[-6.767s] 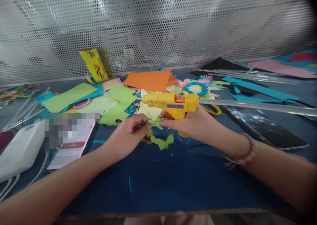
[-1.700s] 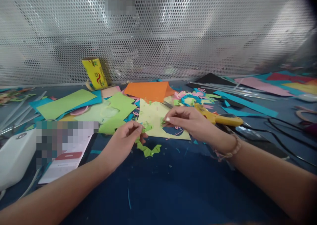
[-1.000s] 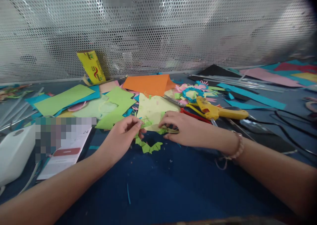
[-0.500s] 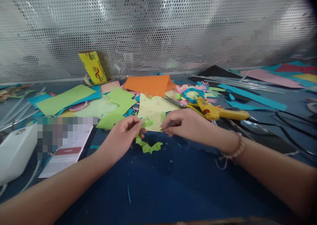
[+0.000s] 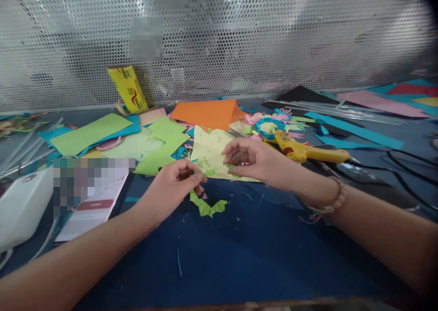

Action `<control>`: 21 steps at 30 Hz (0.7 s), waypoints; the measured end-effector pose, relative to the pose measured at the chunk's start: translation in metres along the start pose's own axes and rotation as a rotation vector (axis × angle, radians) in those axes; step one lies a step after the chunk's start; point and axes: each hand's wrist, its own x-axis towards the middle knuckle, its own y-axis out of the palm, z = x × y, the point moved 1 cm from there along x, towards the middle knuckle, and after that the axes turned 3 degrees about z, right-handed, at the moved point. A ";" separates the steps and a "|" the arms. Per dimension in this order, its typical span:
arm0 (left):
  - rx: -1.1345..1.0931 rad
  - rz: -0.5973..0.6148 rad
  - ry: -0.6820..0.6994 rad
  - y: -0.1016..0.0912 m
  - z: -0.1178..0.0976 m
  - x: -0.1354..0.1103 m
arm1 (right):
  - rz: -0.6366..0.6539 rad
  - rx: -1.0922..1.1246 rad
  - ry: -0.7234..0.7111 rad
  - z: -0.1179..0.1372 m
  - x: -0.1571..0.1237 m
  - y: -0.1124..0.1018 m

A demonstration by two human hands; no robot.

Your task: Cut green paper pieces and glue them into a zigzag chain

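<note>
Two hands worked close together above the front middle of the worktop [image 5: 239, 256]; the left hand [image 5: 173, 188] had its grip closed, thumb against forefinger, on the upper end of a lime-green paper strip [image 5: 208, 206]; that strip was folded into sharp zigzag points and hung down from the fingers until its lower end lay on the worktop's dark blue surface. The right hand [image 5: 258, 161], just beside it and wearing a beaded bracelet [image 5: 328, 201] at the wrist, had its grip pinched shut on a small green scrap [image 5: 230, 166]; the other fingers curled loosely above.

Behind both hands lay a pale yellow sheet [image 5: 208, 149] with a ragged cut edge; beyond it stood an orange card [image 5: 208, 111] folded like a tent, and to its right a fringed paper flower [image 5: 268, 126] in teal and pink. A yellow glue gun [image 5: 308, 151] rested on its side near the right wrist, with a black cable [image 5: 404, 158] further right. Flat lime sheets [image 5: 89, 133] spread to the left, near a smooth white device [image 5: 20, 206] and a printed card [image 5: 99, 201]. A glossy yellow packet [image 5: 128, 88] leaned on the perforated metal screen [image 5: 239, 37]; what it contained could not be told.
</note>
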 end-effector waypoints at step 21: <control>-0.154 -0.087 -0.137 0.010 -0.004 0.002 | -0.114 0.118 0.084 0.003 0.001 0.014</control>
